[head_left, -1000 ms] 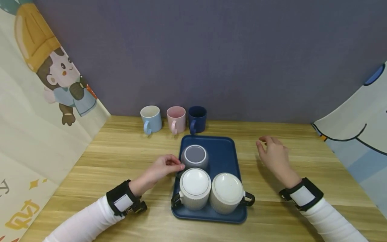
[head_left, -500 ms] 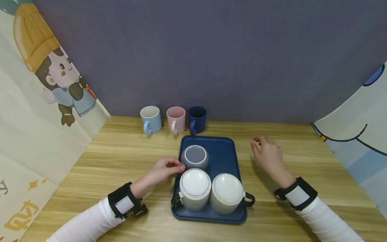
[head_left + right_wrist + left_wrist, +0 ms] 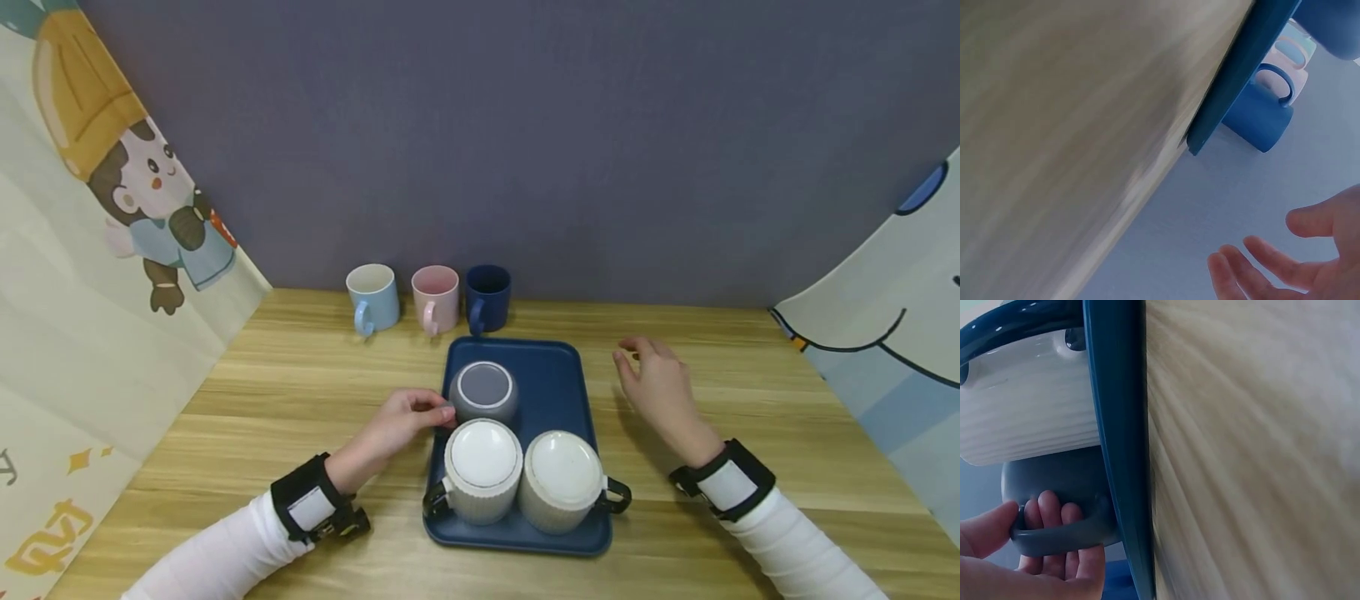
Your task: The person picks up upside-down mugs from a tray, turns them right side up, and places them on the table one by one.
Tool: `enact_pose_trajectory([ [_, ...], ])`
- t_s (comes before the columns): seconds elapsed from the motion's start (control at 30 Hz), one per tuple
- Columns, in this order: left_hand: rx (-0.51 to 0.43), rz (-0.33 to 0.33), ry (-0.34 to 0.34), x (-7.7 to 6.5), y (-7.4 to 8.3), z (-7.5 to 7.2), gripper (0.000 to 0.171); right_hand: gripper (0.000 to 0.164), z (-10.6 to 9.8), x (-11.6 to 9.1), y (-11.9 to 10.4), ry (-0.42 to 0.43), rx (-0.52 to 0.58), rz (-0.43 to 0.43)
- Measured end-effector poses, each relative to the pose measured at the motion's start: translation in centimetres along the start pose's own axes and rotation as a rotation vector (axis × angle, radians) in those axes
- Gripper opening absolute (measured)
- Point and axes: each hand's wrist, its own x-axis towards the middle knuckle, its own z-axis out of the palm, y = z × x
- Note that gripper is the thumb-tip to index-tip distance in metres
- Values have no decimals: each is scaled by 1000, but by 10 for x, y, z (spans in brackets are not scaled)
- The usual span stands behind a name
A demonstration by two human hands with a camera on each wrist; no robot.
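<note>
A grey mug stands upside down at the back left of the dark blue tray. My left hand grips its handle; in the left wrist view several fingers pass through the grey handle and the thumb presses its end. Two ribbed cream mugs, one on the left and one on the right, sit upside down at the tray's front, black handles pointing outward. My right hand hovers right of the tray, fingers loosely bent and holding nothing, as the right wrist view also shows.
Behind the tray stand three small upright mugs in a row: light blue, pink and dark blue. A grey panel rises along the back edge of the wooden table. Printed curtains hang at both sides.
My right hand has drifted a little left, closer to the tray. The left hand stays at the grey mug's handle, and the mugs and tray keep their places.
</note>
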Motion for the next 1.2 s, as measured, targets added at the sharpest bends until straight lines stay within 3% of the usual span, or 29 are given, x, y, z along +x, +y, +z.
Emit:
enact_pose_trajectory([
  [0.33, -23, 10, 0, 2, 3, 2, 23, 26, 2, 2, -7, 1, 13, 5],
  [0.7, -193, -43, 29, 5, -2, 0, 12, 26, 3, 4, -10, 5, 24, 1],
  [1.2, -373, 31, 109, 14, 25, -1, 19, 27, 4, 7, -13, 14, 48, 15],
])
